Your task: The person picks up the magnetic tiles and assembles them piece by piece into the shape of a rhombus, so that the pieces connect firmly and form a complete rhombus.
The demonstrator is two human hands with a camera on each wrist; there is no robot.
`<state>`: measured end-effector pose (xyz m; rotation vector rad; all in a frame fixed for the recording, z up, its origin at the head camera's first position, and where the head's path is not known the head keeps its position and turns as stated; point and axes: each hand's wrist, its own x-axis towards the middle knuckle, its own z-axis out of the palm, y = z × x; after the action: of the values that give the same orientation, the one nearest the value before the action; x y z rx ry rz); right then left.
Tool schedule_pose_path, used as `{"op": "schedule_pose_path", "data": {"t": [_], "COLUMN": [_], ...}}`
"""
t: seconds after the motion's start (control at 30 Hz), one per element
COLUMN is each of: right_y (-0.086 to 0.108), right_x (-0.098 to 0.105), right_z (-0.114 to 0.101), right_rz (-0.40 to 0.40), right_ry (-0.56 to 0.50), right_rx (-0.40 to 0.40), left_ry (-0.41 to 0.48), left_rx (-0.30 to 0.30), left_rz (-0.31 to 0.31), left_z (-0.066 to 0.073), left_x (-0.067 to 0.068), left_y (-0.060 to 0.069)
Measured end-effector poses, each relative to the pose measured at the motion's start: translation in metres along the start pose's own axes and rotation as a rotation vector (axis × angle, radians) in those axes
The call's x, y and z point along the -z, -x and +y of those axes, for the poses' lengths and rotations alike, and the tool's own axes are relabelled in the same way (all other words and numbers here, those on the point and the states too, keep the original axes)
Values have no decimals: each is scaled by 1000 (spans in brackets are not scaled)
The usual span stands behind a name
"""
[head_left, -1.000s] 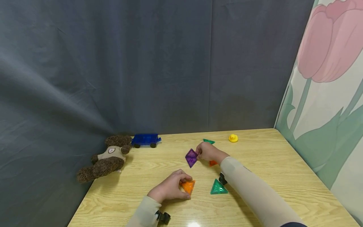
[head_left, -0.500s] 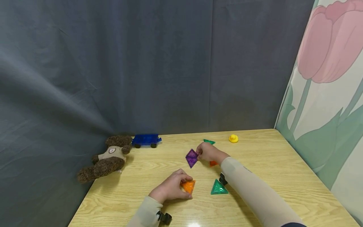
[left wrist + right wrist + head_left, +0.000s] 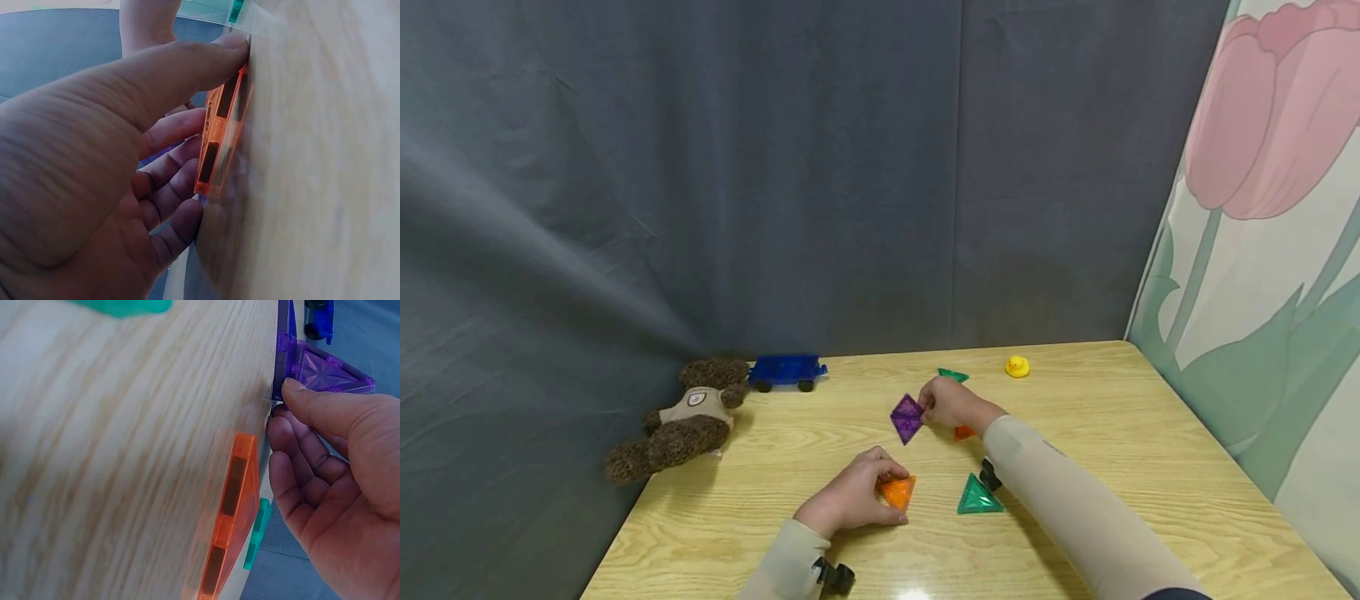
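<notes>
My left hand [image 3: 856,493] has its thumb and fingers about the edges of an orange triangular magnetic tile [image 3: 898,492], low on the table. In the left wrist view the thumb touches one corner of that orange tile [image 3: 219,134] and fingers lie along another side. My right hand [image 3: 952,403] pinches the near corner of two joined purple triangular magnetic tiles [image 3: 907,418]. The right wrist view shows one purple tile low against the table and the other purple tile [image 3: 331,370] tilted up from it. A green triangular tile [image 3: 979,497] lies below the right forearm.
A red-orange tile [image 3: 964,432] lies partly hidden under the right wrist. Behind the right hand lies another green tile [image 3: 952,374]. A yellow rubber duck [image 3: 1017,366], a blue toy wagon [image 3: 786,371] and a brown teddy bear [image 3: 698,410] sit toward the back.
Hardly anything differs: the left hand has shifted very slightly right with its fingers still on the orange tile. The right hand keeps its hold on the purple tiles.
</notes>
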<state>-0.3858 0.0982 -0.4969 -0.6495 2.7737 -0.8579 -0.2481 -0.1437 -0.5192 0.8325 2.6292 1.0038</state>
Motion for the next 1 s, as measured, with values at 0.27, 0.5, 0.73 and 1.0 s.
{"op": "schedule_pose_path", "data": {"t": [0.27,0.5,0.73,1.0], "right_y": [1,1,1,2], "right_x": [0,0,-1,-2], "right_z": [-1,-2,-1,-2], "right_rz": [-1,-1,4,11], "right_ry": [0,-5,-14,-12], "right_rx": [-4,0,11,4], "left_ry": [-10,5,53,156], "left_rx": [-11,-10,14,40], "left_rz": [22,45,40,60], "left_z": [-3,-5,-6,-8], "left_x": [-1,-1,-1,0], "left_y": [-1,-2,-3,-4]}}
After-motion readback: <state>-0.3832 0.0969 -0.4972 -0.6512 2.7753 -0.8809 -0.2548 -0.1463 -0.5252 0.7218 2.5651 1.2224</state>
